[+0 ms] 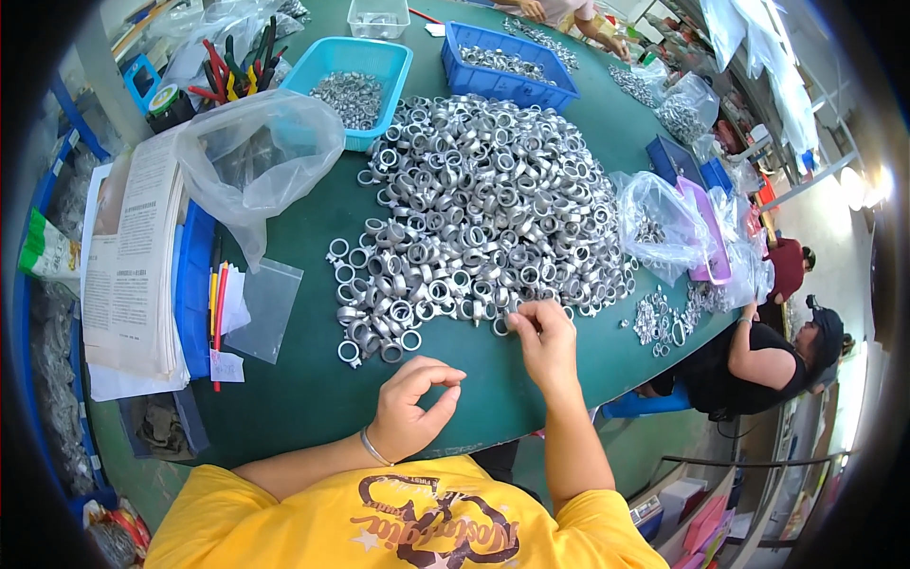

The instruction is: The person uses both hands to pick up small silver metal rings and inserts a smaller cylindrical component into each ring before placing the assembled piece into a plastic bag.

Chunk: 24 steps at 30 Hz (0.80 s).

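Note:
A big heap of silver-grey metal rings [493, 190], many with a small knob on the rim, is piled on the green table [284, 398]. At the heap's near edge is my right hand [550, 349]. Its thumb and fingers are pinched together at a single metal ring [500, 327], partly covered by the fingertips. My left hand [412, 408], with a bracelet on its wrist, hovers nearer to my body. Its fingers curve toward the thumb with a gap between them, and nothing shows in it.
Behind the heap stand a turquoise basket [403, 71] and a blue crate [464, 81], both holding small metal parts. Newspapers [128, 275], a plastic bag [256, 152] and pencils [221, 303] lie left. A smaller ring pile [664, 318] lies right, near a seated person [758, 360].

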Each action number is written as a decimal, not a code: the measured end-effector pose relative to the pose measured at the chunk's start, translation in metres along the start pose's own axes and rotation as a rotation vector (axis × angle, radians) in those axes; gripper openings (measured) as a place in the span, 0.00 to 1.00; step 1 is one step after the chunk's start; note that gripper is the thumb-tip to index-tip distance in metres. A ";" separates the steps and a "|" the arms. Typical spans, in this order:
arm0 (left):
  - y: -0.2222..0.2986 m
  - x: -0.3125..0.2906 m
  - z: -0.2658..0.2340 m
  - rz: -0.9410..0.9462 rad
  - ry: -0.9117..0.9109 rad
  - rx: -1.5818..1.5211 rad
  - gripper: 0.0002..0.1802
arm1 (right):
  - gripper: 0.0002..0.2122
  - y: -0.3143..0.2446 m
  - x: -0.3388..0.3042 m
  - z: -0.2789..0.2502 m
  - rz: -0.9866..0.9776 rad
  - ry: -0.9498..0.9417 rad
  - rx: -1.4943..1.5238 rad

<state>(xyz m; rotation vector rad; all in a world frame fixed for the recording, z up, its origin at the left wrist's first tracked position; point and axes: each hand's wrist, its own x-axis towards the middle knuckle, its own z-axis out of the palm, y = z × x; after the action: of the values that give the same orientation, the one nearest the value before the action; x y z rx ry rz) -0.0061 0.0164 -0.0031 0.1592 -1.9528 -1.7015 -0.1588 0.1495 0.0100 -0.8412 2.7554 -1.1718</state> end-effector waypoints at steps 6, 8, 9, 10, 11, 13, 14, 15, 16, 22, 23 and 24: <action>-0.006 0.000 -0.001 -0.155 -0.032 -0.080 0.06 | 0.04 -0.020 -0.046 0.009 0.027 -0.221 0.593; -0.007 -0.001 -0.002 -0.164 -0.056 -0.109 0.05 | 0.04 -0.022 -0.053 0.010 -0.019 -0.246 0.613; -0.010 -0.002 -0.001 -0.160 -0.062 -0.127 0.05 | 0.04 -0.023 -0.055 0.011 -0.045 -0.256 0.623; -0.011 -0.004 -0.001 -0.157 -0.067 -0.145 0.05 | 0.02 -0.024 -0.056 0.012 -0.095 -0.258 0.621; -0.011 -0.004 -0.001 -0.163 -0.071 -0.152 0.04 | 0.03 -0.026 -0.056 0.012 -0.125 -0.254 0.596; -0.011 -0.004 -0.002 -0.177 -0.080 -0.165 0.04 | 0.03 -0.028 -0.056 0.012 -0.183 -0.244 0.546; -0.009 -0.003 -0.002 -0.187 -0.085 -0.174 0.04 | 0.04 -0.029 -0.056 0.011 -0.200 -0.245 0.525; -0.005 -0.001 -0.003 -0.197 -0.091 -0.182 0.04 | 0.05 -0.028 -0.056 0.011 -0.217 -0.245 0.503; -0.003 -0.001 -0.003 -0.207 -0.096 -0.191 0.04 | 0.05 -0.028 -0.056 0.011 -0.234 -0.244 0.481; -0.007 -0.001 0.000 -0.078 -0.057 -0.065 0.07 | 0.06 -0.024 -0.055 0.010 -0.371 -0.196 0.375; -0.007 -0.001 0.001 -0.067 -0.058 -0.056 0.07 | 0.06 -0.022 -0.058 0.011 -0.247 -0.194 0.530; -0.006 -0.001 0.001 -0.057 -0.058 -0.048 0.07 | 0.06 -0.021 -0.061 0.014 -0.120 -0.190 0.683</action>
<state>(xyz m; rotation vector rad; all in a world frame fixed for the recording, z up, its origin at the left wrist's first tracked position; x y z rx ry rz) -0.0070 0.0165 -0.0096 0.1503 -1.9644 -1.8073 -0.0936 0.1589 0.0032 -0.9538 1.9543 -1.7785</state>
